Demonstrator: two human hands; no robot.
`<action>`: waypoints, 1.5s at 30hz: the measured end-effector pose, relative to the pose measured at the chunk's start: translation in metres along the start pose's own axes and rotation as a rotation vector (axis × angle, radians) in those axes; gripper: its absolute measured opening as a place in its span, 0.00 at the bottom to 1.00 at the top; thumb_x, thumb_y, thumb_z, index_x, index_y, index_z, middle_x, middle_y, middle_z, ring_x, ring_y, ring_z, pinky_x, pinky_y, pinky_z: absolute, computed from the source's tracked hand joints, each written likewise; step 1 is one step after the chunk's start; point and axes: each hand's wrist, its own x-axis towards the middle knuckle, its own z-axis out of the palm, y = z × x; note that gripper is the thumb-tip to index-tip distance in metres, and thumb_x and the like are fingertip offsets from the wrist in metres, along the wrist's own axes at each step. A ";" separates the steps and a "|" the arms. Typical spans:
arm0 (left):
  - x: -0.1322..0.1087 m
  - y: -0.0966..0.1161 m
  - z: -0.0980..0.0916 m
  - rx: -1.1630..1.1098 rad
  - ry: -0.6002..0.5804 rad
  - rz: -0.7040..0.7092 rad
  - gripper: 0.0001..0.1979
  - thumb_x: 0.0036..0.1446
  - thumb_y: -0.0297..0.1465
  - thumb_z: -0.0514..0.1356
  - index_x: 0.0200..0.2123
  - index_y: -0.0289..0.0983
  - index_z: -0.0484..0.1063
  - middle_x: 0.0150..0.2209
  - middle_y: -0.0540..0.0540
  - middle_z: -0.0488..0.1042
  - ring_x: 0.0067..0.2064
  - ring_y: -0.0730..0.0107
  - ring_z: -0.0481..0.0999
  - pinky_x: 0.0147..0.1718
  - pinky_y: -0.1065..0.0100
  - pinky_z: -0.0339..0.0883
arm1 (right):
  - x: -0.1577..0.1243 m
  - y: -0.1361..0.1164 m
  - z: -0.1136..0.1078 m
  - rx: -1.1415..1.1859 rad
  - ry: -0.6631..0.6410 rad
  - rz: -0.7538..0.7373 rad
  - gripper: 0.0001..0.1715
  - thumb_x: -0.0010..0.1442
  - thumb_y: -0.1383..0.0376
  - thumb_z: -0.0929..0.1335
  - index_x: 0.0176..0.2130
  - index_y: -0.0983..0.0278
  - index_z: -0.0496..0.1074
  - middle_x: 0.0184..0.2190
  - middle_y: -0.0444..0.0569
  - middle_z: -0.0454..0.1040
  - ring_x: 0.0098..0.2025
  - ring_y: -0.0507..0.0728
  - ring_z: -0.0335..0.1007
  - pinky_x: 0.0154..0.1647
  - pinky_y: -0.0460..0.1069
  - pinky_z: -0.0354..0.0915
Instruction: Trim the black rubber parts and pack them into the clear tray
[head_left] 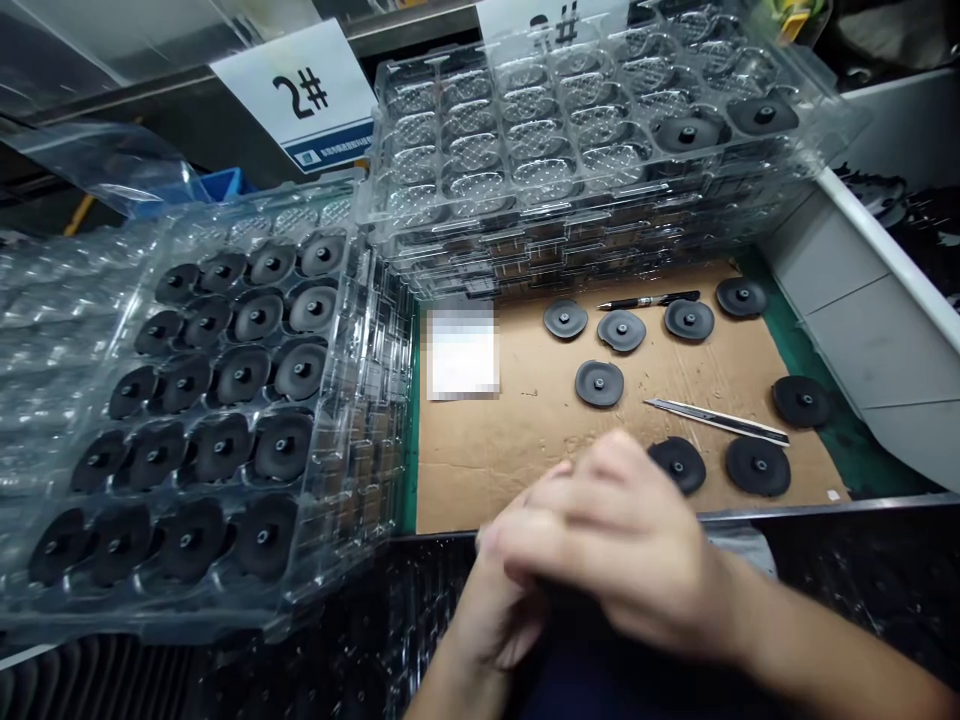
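Right now, my right grip point(607, 540) is pressing down over my left grip point(499, 600), the two closed together, and I cannot tell whether they're pinching anything. Just beyond, black round discs point(677, 465) are lying on a cardboard sheet point(525, 440), with clear trays point(525, 130) stacking up behind.
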 end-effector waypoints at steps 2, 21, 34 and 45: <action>0.000 0.001 -0.004 -0.073 -0.055 0.034 0.31 0.40 0.45 0.68 0.50 0.43 0.71 0.52 0.43 0.73 0.50 0.52 0.73 0.54 0.58 0.62 | -0.007 0.019 0.007 0.025 0.066 0.239 0.15 0.65 0.68 0.61 0.46 0.59 0.72 0.38 0.44 0.76 0.37 0.53 0.68 0.38 0.49 0.62; -0.011 0.001 -0.014 -0.155 -0.014 0.078 0.28 0.42 0.36 0.70 0.49 0.42 0.71 0.50 0.45 0.74 0.52 0.60 0.72 0.54 0.64 0.64 | -0.015 -0.035 0.023 0.191 0.027 0.249 0.18 0.62 0.73 0.62 0.51 0.66 0.68 0.39 0.50 0.72 0.41 0.53 0.68 0.45 0.48 0.66; -0.020 0.008 -0.001 -0.125 -0.059 0.161 0.31 0.35 0.37 0.72 0.48 0.44 0.72 0.47 0.47 0.75 0.46 0.59 0.76 0.48 0.63 0.69 | -0.034 -0.036 0.000 0.181 -0.133 0.205 0.16 0.61 0.75 0.63 0.48 0.66 0.70 0.35 0.47 0.72 0.36 0.49 0.67 0.38 0.44 0.65; -0.018 0.008 -0.003 -0.123 -0.103 0.011 0.30 0.39 0.39 0.70 0.49 0.41 0.72 0.49 0.41 0.75 0.44 0.56 0.78 0.43 0.66 0.72 | -0.036 0.001 0.004 0.027 0.095 0.218 0.17 0.62 0.74 0.63 0.49 0.62 0.71 0.41 0.48 0.74 0.39 0.53 0.67 0.41 0.49 0.64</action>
